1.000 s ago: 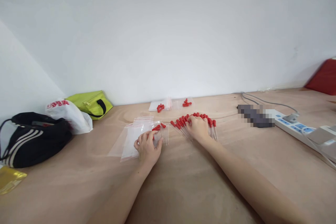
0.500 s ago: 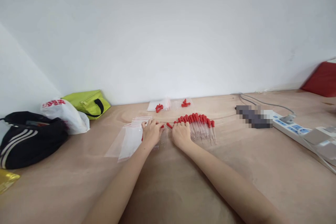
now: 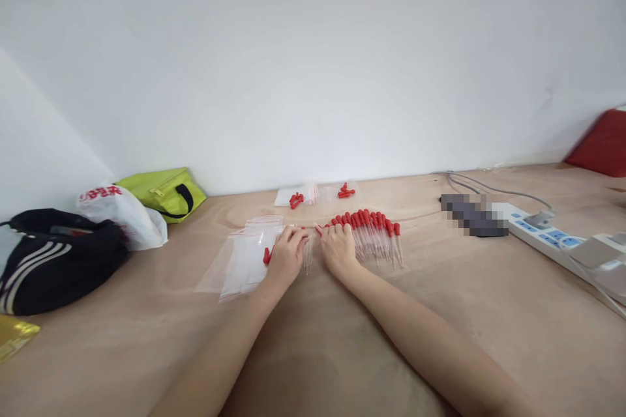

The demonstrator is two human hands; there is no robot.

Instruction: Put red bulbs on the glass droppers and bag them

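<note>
My left hand (image 3: 288,254) is closed, its fingertips pinched on a small red rubber bulb (image 3: 303,229), mostly hidden. Several loose clear dropper tubes (image 3: 308,254) lie beside its fingers. Another red bulb (image 3: 267,256) is on the clear zip bags (image 3: 244,260) to its left. My right hand (image 3: 338,249) is curled shut around a thin clear tube (image 3: 319,229), whose end pokes out towards my left hand. Just right of this hand, a row of droppers with red bulbs (image 3: 368,218) lies on the table, tips towards me.
Near the wall are more zip bags (image 3: 283,195) with red bulbs (image 3: 345,191) and tubes. At left stand a black bag (image 3: 59,267), a white plastic bag (image 3: 122,218) and a lime-green bag (image 3: 166,189). A power strip (image 3: 538,234) with cables is at right.
The red bulb that stuck out of my right hand is gone from there; a clear tube end shows instead. My left fingers have drawn together and shifted slightly right, uncovering a bulb on the bags.
</note>
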